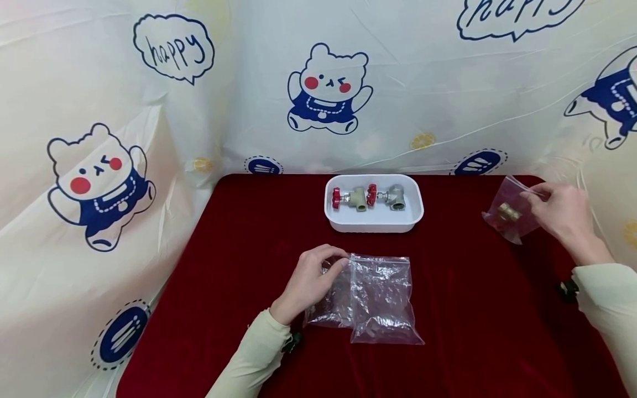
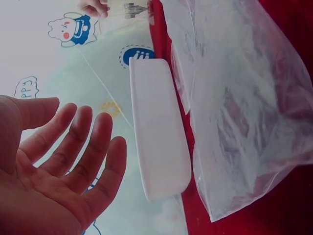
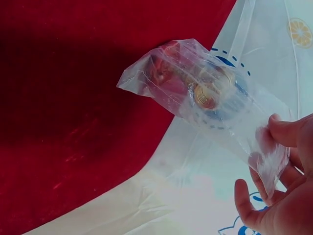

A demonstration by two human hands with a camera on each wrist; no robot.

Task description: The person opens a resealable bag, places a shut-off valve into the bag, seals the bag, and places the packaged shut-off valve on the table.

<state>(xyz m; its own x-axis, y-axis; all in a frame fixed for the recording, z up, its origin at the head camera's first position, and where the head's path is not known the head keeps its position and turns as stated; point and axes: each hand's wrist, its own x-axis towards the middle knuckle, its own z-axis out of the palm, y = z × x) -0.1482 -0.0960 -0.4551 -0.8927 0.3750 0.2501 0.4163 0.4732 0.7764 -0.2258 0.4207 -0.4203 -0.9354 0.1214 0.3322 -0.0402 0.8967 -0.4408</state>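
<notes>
At the far right of the head view my right hand (image 1: 567,218) pinches a clear zip bag (image 1: 526,221) by its top. Inside the bag is a brass valve (image 1: 508,213); the right wrist view shows its threaded end (image 3: 208,95) and a red handwheel (image 3: 161,68) through the plastic. My left hand (image 1: 313,276) is over the left one of two flat clear zip bags (image 1: 380,298), side by side and partly overlapping. In the left wrist view the fingers (image 2: 98,142) are loosely bent, with nothing held between them.
A white tray (image 1: 373,226) stands at the table's back. In it lie two valves with red handwheels, a greenish one (image 1: 358,200) and a silvery one (image 1: 396,197). Dark red cloth (image 1: 249,237) covers the table; a printed curtain (image 1: 423,83) hangs behind and at both sides.
</notes>
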